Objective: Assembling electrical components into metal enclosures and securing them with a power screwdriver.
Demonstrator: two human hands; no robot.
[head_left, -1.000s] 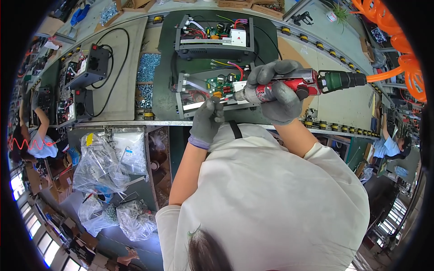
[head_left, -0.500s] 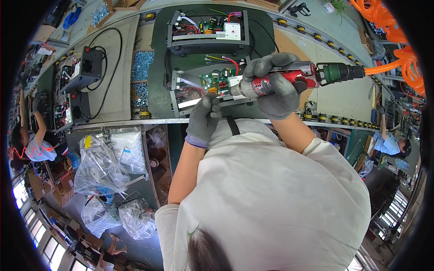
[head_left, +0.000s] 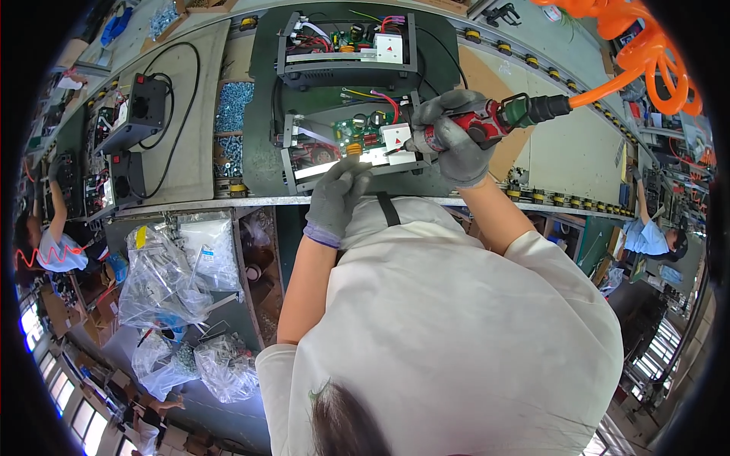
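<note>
My right hand (head_left: pixel 461 148), in a grey glove, is wrapped around a red air screwdriver (head_left: pixel 475 125). Its bit points left, over the white bracket (head_left: pixel 395 137) in the nearer open-topped electronics casing (head_left: pixel 304 180). Whether the tip touches a screw is too small to tell. My gloved left hand (head_left: pixel 336 197) lies at the front edge of that casing, its fingers bent together against the light metal strip. Inside the casing sit a green circuit board (head_left: pixel 357 128), copper coils and loose coloured wires.
A second such casing (head_left: pixel 346 74) stands behind on the green board (head_left: pixel 262 171). Blue-grey screws (head_left: pixel 235 110) fill bins to the left. Black units with cables (head_left: pixel 144 106) stand further left. An orange coiled hose (head_left: pixel 654 64) runs to the screwdriver. Co-workers (head_left: pixel 646 237) are at both sides.
The screwdriver and my right hand have moved slightly right, the bit passing from the coil area to the white bracket. My left fingers have left the bit tip and come down at the casing's front edge.
</note>
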